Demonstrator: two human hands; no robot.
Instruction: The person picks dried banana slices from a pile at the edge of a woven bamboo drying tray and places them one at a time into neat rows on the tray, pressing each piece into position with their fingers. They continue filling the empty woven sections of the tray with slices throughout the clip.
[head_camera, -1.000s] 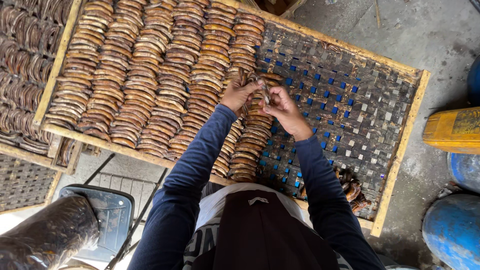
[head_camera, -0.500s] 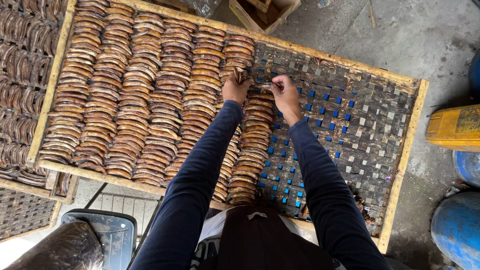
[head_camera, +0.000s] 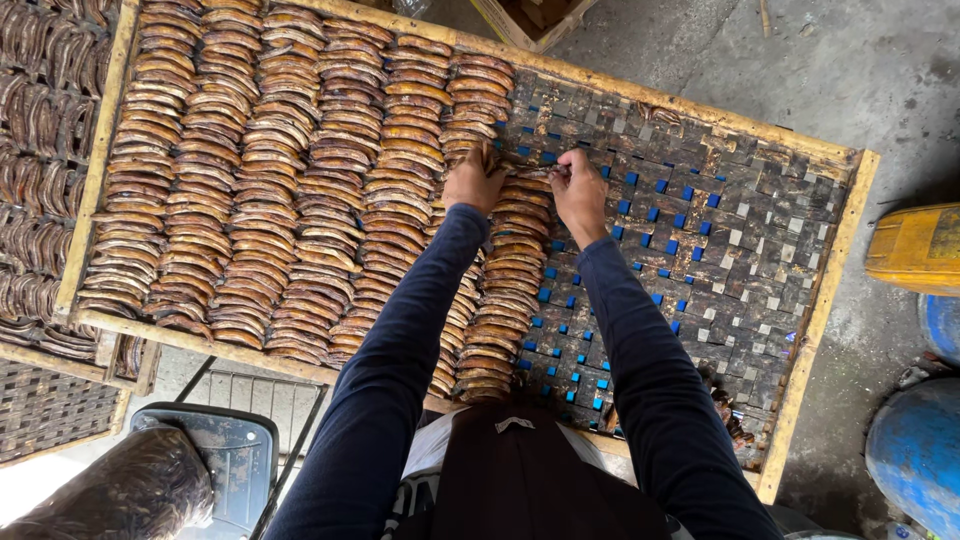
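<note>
The dried banana slices (head_camera: 505, 290) being laid down form the newest column, the one running from the near edge of the tray up to the two hands. The left hand (head_camera: 472, 182) rests on the top of that column, fingers curled down onto the slices there, touching them; whether it pinches one I cannot tell. The right hand (head_camera: 580, 190) sits just beside it, fingertips closed on a small brown piece at the column's upper end, right where the slices meet bare weave.

Compared with half a second ago, both hands are further up the tray and lower onto the slices: a second ago they were lifted together over the column handling a piece, and now they are spread a little apart and pressed down at its far end. I judge that the piece is being set in place at the top, so this column is nearly full and the filled area has grown by one row's width.

To the left, many finished columns of overlapping slices (head_camera: 260, 180) cover the woven tray. To the right the mesh (head_camera: 720, 250) is bare, dark strips with blue showing through. The wooden frame (head_camera: 830, 270) borders it. Another loaded tray (head_camera: 40, 160) lies at far left, a blue barrel (head_camera: 915, 450) and a yellow container (head_camera: 915, 245) stand at right.
</note>
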